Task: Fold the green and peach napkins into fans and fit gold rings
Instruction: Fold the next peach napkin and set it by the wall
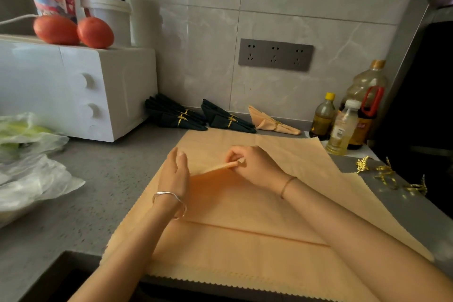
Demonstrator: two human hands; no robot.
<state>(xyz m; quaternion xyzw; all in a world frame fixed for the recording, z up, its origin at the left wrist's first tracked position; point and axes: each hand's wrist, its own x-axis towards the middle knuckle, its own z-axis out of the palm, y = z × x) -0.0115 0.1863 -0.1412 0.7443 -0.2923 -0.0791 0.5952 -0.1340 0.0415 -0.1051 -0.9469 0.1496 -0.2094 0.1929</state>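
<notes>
A large peach napkin (245, 240) lies spread on the grey counter in front of me. My right hand (252, 165) pinches a raised narrow pleat of it near the middle. My left hand (175, 171) stands edge-on against the left end of that pleat, fingers straight. Against the back wall lie two dark green fan napkins with gold rings (177, 115) (228, 117) and one peach fan with a gold ring (272, 122). Loose gold rings (389, 175) with leaf shapes lie on the counter at the right.
A white microwave (73, 91) stands at the left with two tomatoes (73, 30) and tubs on top. Plastic bags (31, 167) lie left of the napkin. Oil and sauce bottles (348, 120) stand at the back right. A dark sink edge (61, 277) runs along the near left.
</notes>
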